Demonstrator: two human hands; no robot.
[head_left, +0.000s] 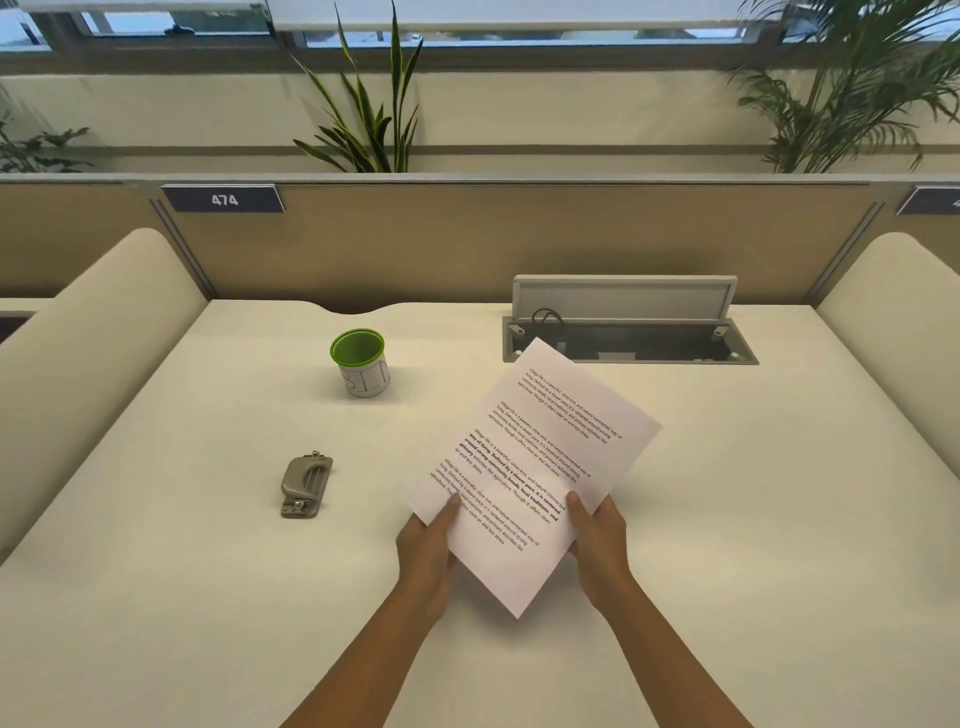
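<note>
Head camera, looking down on a pale desk (727, 493) in an office booth. From my remote seat I see two bare forearms reaching in from the bottom edge, and both hands hold one printed sheet of paper (535, 467) right of the desk's centre. The sheet is turned at an angle: one corner points back toward the person, and the far corner overlaps the near edge of an open cable hatch (628, 343) set into the desk.

The left hand (428, 545) pinches the sheet's lower left edge, with the thumb lying on top of the print (the other fingers are under the paper and hidden from me). The right hand (597, 540) grips the lower right edge the same way, thumb on top and fingers out of sight beneath.

To the left of the sheet, well apart from it, a grey hole punch (306, 484) lies on the desk. Farther back stands a white cup (360, 364) with a green rim. A tan partition behind carries a number plate (224, 200) reading 474, with leafy plants (363, 119) above it.
</note>
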